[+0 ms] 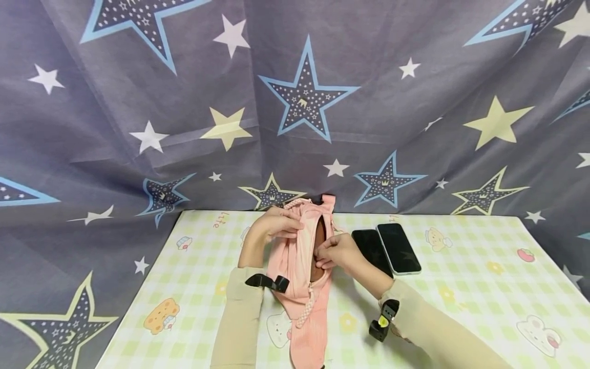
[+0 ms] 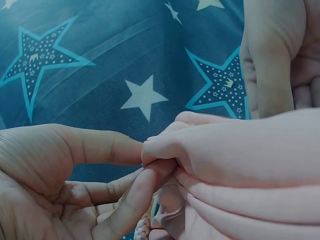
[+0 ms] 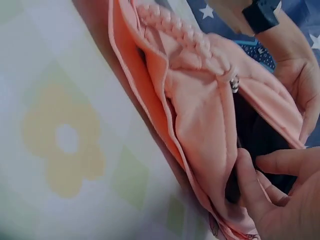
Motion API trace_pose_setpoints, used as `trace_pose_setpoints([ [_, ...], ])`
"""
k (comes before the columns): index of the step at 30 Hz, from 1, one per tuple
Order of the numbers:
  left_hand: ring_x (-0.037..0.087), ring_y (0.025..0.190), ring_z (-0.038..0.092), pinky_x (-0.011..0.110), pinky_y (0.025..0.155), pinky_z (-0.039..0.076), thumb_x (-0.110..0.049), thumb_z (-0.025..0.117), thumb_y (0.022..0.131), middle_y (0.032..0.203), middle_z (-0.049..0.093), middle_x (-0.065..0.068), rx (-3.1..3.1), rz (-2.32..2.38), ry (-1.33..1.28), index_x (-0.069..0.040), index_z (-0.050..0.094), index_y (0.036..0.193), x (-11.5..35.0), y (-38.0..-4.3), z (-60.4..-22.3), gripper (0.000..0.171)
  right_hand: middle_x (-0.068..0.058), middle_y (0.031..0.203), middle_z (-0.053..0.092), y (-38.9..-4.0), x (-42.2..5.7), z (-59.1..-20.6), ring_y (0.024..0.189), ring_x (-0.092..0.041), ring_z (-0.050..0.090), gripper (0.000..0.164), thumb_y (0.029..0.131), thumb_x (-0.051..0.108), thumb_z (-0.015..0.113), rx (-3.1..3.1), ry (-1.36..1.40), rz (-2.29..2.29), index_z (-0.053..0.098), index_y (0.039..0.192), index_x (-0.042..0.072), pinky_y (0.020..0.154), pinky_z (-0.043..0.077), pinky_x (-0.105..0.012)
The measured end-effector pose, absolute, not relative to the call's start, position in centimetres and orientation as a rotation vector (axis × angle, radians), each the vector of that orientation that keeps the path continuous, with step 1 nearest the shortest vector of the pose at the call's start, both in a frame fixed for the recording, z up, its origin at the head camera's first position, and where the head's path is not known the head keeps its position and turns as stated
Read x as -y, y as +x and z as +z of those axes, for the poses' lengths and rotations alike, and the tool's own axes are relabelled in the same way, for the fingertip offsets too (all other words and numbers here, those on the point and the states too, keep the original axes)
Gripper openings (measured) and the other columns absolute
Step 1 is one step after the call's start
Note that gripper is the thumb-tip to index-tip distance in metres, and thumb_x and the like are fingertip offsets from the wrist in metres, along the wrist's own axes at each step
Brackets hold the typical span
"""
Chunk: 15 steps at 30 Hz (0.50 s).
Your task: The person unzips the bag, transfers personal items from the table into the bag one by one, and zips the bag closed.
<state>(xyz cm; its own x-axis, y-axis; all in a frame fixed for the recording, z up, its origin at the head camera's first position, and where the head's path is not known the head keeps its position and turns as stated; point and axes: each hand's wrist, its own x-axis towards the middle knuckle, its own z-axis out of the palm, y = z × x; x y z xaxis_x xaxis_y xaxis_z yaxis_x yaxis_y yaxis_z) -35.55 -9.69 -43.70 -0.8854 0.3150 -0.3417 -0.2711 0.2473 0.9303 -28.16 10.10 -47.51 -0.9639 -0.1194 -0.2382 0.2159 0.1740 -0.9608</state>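
Observation:
A pink waist bag (image 1: 282,261) lies lengthwise on the table, its long zipped opening spread and a brown lining (image 1: 318,274) showing inside. Its braided zipper pull (image 3: 192,37) hangs by one end of the opening. With thumb and fingers, my left hand (image 1: 276,224) pinches the bag's fabric on the left side, near the far end. My right hand (image 1: 340,250) is at the opening from the right. In the right wrist view, the right thumb (image 3: 250,182) lies at the opening's edge and the fingers curl into the gap, pinching that edge. The bag's deeper inside is dark.
Two dark-screened phones, one black (image 1: 370,247) and one with a pale frame (image 1: 400,248), lie side by side right of the bag, close to my right forearm. A checked cloth (image 1: 479,307) covers the table. Behind its far edge hangs a star-patterned curtain (image 1: 392,123).

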Motion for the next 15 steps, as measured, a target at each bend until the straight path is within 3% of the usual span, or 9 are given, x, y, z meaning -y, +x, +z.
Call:
trace_pose_setpoints([
  [8, 0.008, 0.074, 0.068, 0.021, 0.072, 0.062, -0.001, 0.072, 0.09, 0.086, 0.071, 0.001, -2.105, 1.657, 0.07, 0.009, 0.066, 0.121, 9.2, -35.5, -43.1, 0.034, -0.008, 0.068, 0.072, -26.5, -11.8, -46.6, 0.057, -0.011, 0.071, 0.016, 0.095, 0.001, 0.063, -2.052, 0.147, -1.825, 0.065, 0.099, -0.015, 0.058, 0.062, -0.024],
  [15, 0.006, 0.068, 0.065, 0.019, 0.066, 0.06, -0.002, 0.073, 0.09, 0.08, 0.067, -0.001, -2.131, 1.633, 0.056, 0.006, 0.068, 0.116, 9.0, -35.2, -43.2, 0.028, -0.01, 0.069, 0.073, -24.8, -13.1, -46.9, 0.058, -0.012, 0.071, 0.021, 0.095, 0.007, 0.066, -1.958, 0.166, -1.753, 0.066, 0.097, -0.014, 0.06, 0.063, -0.026],
])
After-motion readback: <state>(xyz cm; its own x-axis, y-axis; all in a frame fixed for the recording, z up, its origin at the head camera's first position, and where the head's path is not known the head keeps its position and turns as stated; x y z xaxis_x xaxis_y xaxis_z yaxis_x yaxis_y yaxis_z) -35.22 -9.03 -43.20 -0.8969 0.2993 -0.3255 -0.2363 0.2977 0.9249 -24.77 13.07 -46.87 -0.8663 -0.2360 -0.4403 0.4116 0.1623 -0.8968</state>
